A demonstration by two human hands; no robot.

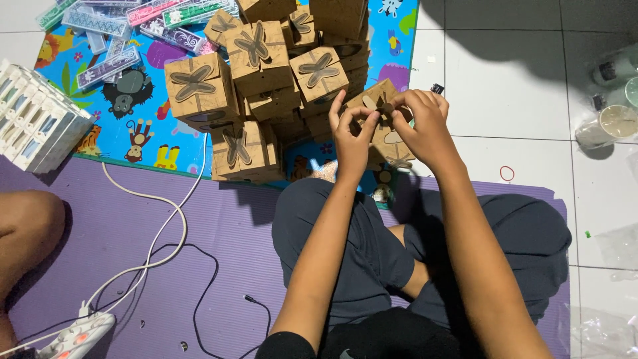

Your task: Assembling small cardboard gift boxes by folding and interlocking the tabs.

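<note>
Fingers (369, 119) of the left hand (351, 136) and right hand (422, 126) pinched narrowly on the flower-shaped flaps of a brown cardboard box (389, 136), held between both hands above the purple mat's (199, 233) far edge, beside stacked boxes (256, 73).

A home floor used as a makeshift packing spot is shown: white floor tiles (518, 73) at the upper right are covered by a purple mat (199, 226) and a colourful children's play mat (133, 126) printed with animals. Folded cardboard gift boxes (259, 80) are stacked at the top centre, and a white power strip (73, 336) is seen at the lower left.
</note>
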